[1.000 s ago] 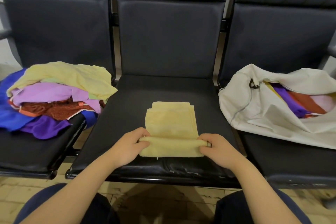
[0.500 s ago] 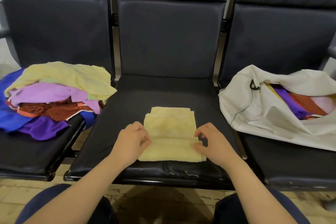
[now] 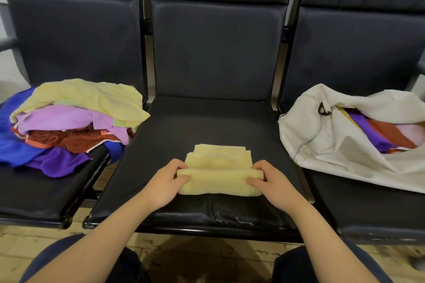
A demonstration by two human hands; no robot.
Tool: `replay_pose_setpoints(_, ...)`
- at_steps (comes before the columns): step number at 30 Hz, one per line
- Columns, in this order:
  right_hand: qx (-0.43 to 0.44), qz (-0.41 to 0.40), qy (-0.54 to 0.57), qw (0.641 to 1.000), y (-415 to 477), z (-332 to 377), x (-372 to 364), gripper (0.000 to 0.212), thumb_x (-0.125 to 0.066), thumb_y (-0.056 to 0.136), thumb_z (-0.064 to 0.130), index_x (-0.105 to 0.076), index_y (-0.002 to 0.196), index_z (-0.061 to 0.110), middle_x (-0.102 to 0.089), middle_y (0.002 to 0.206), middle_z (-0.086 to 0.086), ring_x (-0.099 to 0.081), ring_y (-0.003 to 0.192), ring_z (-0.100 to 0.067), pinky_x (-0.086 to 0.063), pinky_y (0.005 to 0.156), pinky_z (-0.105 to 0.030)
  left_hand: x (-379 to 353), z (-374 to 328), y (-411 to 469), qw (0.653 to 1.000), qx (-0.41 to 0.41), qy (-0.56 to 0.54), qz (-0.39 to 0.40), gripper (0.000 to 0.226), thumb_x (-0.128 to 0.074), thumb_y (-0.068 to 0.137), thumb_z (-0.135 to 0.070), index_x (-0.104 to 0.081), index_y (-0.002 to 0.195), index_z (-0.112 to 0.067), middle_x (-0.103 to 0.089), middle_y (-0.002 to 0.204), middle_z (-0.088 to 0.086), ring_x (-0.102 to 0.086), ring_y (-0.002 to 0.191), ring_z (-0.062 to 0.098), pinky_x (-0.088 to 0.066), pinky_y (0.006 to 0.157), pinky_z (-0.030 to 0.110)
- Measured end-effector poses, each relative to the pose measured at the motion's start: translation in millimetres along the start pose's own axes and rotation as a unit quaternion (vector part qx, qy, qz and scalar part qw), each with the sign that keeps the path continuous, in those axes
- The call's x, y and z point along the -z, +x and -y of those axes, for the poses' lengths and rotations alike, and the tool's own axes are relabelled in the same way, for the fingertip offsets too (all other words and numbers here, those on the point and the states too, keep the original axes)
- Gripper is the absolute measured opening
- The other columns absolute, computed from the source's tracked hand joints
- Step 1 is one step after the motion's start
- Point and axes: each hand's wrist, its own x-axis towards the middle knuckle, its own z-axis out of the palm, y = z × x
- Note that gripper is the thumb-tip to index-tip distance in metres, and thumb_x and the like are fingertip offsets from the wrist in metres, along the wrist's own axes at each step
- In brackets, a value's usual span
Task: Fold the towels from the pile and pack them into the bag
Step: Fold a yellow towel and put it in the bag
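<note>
yellow towel [image 3: 218, 169] on the middle seat [image 3: 207, 126], near edge rolled up, left hand [image 3: 169, 179] gripping the roll's left end, right hand [image 3: 271, 179] gripping its right end, pile of towels [image 3: 69, 126] on the left seat, white bag [image 3: 340, 145] open on the right seat, folded towels inside

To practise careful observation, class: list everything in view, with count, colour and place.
seats: three, black, side by side
yellow towel: one, pale yellow, part-folded on middle seat
pile of towels: one, yellow, lilac, rust, blue, purple, on left seat
bag: one, off-white, open, on right seat
packed towels: several, purple, rust, pink, inside the bag
floor: beige tiles, under the seats
trouser legs: two, dark blue, bottom edge
left hand: grips the towel's left end
right hand: grips the towel's right end
</note>
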Motion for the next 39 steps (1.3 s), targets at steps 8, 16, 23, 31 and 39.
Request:
replay_pose_setpoints(8, -0.073, -0.043, -0.133, 0.988, 16, -11, -15, 0.027, -0.059, 0.092, 0.042, -0.053, 0.108, 0.021, -0.052, 0.099, 0.005, -0.053, 0.082, -0.009, -0.04, 0.062, -0.019, -18, 3, 12, 0.99, 0.076, 0.061, -0.104, 0.027, -0.055, 0.094, -0.038, -0.044, 0.111, -0.021, -0.055, 0.101, -0.004, -0.055, 0.086, 0.007, -0.042, 0.067, 0.018)
replay_pose_setpoints(16, 0.039, 0.09, -0.132, 0.986, 7, 0, -1, 0.04, -0.074, 0.08, 0.043, -0.057, 0.114, 0.031, -0.048, 0.111, 0.019, -0.049, 0.101, 0.0, -0.038, 0.082, -0.015, -3, 12, 20, 0.983, -0.098, 0.156, 0.004, 0.019, -0.057, 0.094, -0.033, -0.065, 0.109, -0.024, -0.054, 0.107, -0.011, -0.053, 0.097, 0.004, -0.044, 0.092, 0.026)
replay_pose_setpoints(23, 0.014, 0.03, -0.104, 0.994, 9, -1, -2, 0.021, -0.061, 0.091, 0.028, -0.049, 0.108, 0.031, -0.061, 0.094, -0.002, -0.055, 0.077, -0.014, -0.046, 0.068, -0.028, 6, 9, 15, 0.99, -0.02, 0.13, 0.055, 0.037, -0.062, 0.09, -0.033, -0.045, 0.123, -0.034, -0.055, 0.117, -0.012, -0.055, 0.099, 0.005, -0.048, 0.087, 0.025)
replay_pose_setpoints(31, -0.065, 0.006, -0.039, 0.997, 23, -2, -8, 0.019, -0.042, 0.1, 0.032, -0.045, 0.113, 0.019, -0.057, 0.1, -0.002, -0.056, 0.09, -0.018, -0.047, 0.076, -0.031, -12, 6, 27, 0.998, 0.062, 0.026, -0.009, 0.03, -0.037, 0.101, -0.038, -0.053, 0.108, -0.013, -0.061, 0.102, 0.002, -0.058, 0.096, 0.018, -0.047, 0.086, 0.035)
replay_pose_setpoints(39, -0.156, -0.064, -0.202, 0.965, 49, -4, -27, 0.04, -0.04, 0.099, 0.044, -0.04, 0.126, 0.014, -0.055, 0.104, -0.004, -0.057, 0.09, -0.022, -0.044, 0.068, -0.032, -35, 4, 55, 0.958, 0.141, 0.229, -0.098, 0.047, -0.027, 0.1, -0.05, -0.051, 0.109, -0.011, -0.058, 0.095, 0.003, -0.058, 0.087, 0.021, -0.045, 0.07, 0.034)
